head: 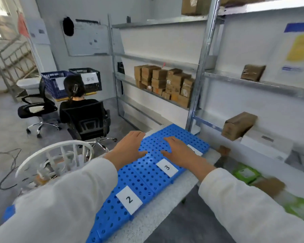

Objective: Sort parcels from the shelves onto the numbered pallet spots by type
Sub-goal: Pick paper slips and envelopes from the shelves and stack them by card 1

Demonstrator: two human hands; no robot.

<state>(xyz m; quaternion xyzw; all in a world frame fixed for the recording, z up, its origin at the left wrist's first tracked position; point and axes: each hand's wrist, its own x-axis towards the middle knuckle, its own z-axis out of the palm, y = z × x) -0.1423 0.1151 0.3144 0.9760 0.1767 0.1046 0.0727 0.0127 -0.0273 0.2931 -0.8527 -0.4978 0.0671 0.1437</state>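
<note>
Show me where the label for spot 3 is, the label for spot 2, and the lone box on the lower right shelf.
Label 3 (167, 167), head view, on the printed digit.
Label 2 (129, 199), head view, on the printed digit.
Lone box (238, 126), head view, middle of its front face.

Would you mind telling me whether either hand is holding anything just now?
Nothing is held: the left hand and right hand hover open over the pallet.

Both empty, open, palms down over the blue pallet (147, 174): left hand (130, 146) and right hand (180, 149), beyond its label 3 (167, 167).
</note>
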